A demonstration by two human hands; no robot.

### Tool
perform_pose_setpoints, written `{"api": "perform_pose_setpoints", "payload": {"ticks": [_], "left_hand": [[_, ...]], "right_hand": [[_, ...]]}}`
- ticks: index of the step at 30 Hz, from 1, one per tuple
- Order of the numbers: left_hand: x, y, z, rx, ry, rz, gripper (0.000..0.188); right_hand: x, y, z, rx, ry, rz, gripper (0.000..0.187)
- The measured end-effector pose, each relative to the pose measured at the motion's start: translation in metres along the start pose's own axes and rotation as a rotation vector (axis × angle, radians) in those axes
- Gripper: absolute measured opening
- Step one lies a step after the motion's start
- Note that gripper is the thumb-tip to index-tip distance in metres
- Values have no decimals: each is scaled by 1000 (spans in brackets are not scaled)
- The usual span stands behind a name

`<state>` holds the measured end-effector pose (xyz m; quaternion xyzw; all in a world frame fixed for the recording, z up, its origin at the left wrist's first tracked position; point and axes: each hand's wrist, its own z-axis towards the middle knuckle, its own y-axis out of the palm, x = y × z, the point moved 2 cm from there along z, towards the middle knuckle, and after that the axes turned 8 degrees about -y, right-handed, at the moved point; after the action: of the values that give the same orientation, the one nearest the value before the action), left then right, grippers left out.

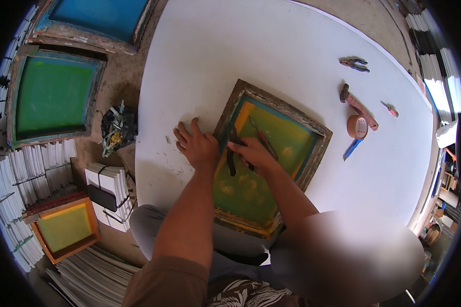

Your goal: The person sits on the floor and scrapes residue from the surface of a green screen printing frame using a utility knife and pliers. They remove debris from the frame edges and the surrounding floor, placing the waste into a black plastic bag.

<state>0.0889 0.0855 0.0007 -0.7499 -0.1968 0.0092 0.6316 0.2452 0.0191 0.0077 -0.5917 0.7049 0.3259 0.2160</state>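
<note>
A wooden screen-printing frame [312, 158] with green and yellow mesh lies tilted on the white table, its lower end near my lap. My left hand [197, 147] rests with fingers spread on the table beside the frame's left rail, and its thumb side meets the rail. My right hand [254, 153] is closed round dark-handled pliers [231, 162], whose head is over the left rail. What the jaws touch is too small to tell. A slim screwdriver [262, 135] with a red and black handle lies on the mesh, just beyond my right hand.
On the table's right are other pliers [355, 64], a hammer [361, 108], a tape roll [357, 126], a blue cutter [353, 149] and a small screwdriver [390, 109]. Left of the table stand more frames [56, 97], a black bag of scraps [119, 127] and tied paper stacks [107, 192].
</note>
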Motion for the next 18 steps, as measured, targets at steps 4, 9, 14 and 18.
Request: {"api": "perform_pose_setpoints", "payload": {"ticks": [4,9,14,18], "left_hand": [[-2,1,0,-9,-12,-7,57],[-4,3,1,-15,-12,-8,58],[-3,4,0,-6,-11,2,57],[-6,6,1,-4,-7,1,57]], "right_hand": [[-14,8,4,0,12,150,32],[-23,14,9,11,26,249,32],[-15,16,17,35,27,332,30],[-20,25,16,74,27,432,26]]}}
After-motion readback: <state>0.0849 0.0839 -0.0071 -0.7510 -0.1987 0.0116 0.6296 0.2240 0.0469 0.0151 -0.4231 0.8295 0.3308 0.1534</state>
